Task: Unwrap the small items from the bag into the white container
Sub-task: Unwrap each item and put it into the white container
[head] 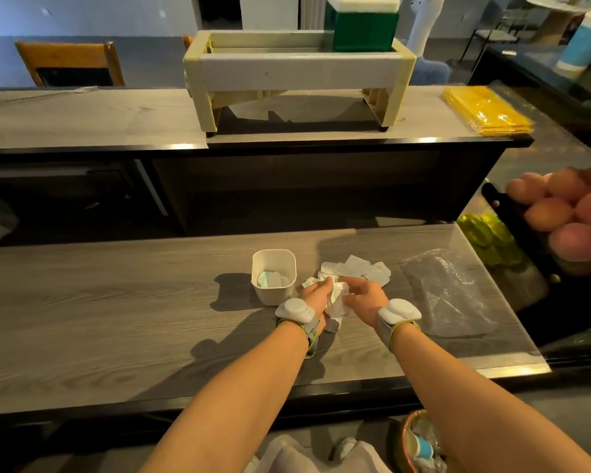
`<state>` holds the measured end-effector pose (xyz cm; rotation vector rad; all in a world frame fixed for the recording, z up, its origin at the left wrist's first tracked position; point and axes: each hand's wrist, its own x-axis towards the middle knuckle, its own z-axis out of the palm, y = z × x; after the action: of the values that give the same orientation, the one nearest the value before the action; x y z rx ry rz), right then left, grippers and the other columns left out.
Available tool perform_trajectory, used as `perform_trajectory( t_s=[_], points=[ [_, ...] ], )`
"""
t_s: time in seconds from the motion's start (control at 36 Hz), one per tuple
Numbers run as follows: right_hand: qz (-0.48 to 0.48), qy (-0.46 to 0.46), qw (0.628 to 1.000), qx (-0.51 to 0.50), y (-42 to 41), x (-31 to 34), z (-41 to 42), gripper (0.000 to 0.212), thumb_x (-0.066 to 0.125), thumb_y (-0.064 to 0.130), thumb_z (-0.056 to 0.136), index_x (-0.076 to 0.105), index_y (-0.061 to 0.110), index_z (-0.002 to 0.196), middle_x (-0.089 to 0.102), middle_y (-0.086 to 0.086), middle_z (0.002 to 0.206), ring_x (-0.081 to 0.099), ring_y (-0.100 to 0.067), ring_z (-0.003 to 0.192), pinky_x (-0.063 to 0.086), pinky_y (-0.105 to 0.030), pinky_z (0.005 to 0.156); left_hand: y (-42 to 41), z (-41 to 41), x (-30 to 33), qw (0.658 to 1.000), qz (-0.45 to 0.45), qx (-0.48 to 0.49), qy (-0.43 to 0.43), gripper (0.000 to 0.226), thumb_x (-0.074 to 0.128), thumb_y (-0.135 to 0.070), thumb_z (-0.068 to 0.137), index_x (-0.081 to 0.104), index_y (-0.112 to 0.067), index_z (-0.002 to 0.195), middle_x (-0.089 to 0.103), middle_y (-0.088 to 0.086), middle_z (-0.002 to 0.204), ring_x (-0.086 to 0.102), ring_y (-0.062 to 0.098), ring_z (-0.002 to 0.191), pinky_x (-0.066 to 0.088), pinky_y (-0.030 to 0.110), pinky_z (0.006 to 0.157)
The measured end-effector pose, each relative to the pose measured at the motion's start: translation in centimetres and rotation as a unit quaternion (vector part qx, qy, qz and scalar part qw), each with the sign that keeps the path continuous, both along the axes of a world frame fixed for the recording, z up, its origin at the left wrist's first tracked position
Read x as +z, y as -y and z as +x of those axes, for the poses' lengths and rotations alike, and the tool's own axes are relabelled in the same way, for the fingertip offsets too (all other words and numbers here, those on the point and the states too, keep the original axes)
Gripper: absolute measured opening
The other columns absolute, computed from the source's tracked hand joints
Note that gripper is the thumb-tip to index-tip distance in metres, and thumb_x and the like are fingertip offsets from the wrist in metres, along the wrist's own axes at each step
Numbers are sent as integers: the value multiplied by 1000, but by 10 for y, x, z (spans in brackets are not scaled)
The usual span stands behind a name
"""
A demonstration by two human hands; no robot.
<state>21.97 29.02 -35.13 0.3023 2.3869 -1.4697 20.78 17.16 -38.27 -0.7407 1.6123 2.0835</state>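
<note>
Head view: the white container (273, 276) stands on the desk (116, 302), just left of both hands. Inside it lie a few pale, blue-tinted items (269, 278), so part of the unwrapping looks done.

The left hand (316, 291) and right hand (364, 295) meet over a crumpled white wrapper (336, 297). The fingers of each hand curl onto it and pinch it from either side, as if pulling it open. What the wrapper holds is hidden. A small pale piece (307, 282) shows at the left fingertips, beside the container; I cannot tell if it is an item or paper.

Behind the hands lie loose white wrappers (362, 267), apparently already emptied. The clear bag (447, 295) lies flat on the desk to the right, apart from the hands; whether items remain in it cannot be told.

By my judgement the task is midway: some items are in, one is in hand.
</note>
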Motion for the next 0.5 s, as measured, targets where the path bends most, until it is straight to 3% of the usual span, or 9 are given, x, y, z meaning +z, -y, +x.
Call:
perform_trajectory(
  t_s=[0.08, 0.14, 0.19, 0.39, 0.44, 0.5],
  points=[
    [6, -8, 999, -39, 1, 1, 1, 51, 60, 4, 86, 52, 17, 135, 66, -7, 105, 62, -23, 97, 47, -28, 82, -3, 3, 14, 1000, 12, 8, 10, 23, 68, -41, 85, 62, -19, 86, 68, 3, 85, 66, 25, 80, 56, 42, 86],
    [16, -15, 998, -66, 1, 0, 1, 45, 66, 12, 86, 56, 13, 130, 68, -10, 108, 64, -25, 99, 48, -29, 81, -4, 3, 13, 1000, 8, -5, 6, 46, 74, -53, 69, 66, -19, 98, 72, 7, 100, 69, 28, 93, 55, 48, 92],
    [20, -12, 998, -60, 1, -1, 2, 37, 68, 17, 86, 64, 11, 122, 69, -11, 106, 65, -25, 99, 48, -29, 80, -7, -3, -10, 1000, 7, -4, 12, 56, 75, -55, 64, 66, -17, 104, 73, 9, 100, 70, 31, 95, 55, 50, 91],
    [-27, -8, 997, -72, 0, -1, 2, 28, 68, 26, 85, 73, 18, 111, 74, -7, 102, 68, -25, 100, 55, -44, 92, -10, 1, -1, 999, 17, 40, 0, 30, 67, -28, 85, 67, -11, 110, 72, 15, 103, 69, 35, 97, 54, 54, 89],
    [-26, -18, 996, -87, -2, 0, 1, 22, 66, 30, 86, 77, 19, 101, 76, -4, 94, 69, -23, 95, 56, -42, 89, -13, 0, 6, 999, 20, 49, -15, 14, 63, -20, 90, 69, -15, 101, 70, 13, 104, 67, 34, 103, 53, 50, 94],
    [-14, -30, 993, -109, -3, 6, 3, 20, 66, 34, 86, 79, 20, 92, 76, -1, 87, 69, -23, 89, 56, -39, 85, -14, -1, 16, 998, 25, 38, -32, 14, 56, -13, 94, 68, -21, 97, 67, 13, 107, 64, 34, 108, 52, 46, 97]
  ],
)
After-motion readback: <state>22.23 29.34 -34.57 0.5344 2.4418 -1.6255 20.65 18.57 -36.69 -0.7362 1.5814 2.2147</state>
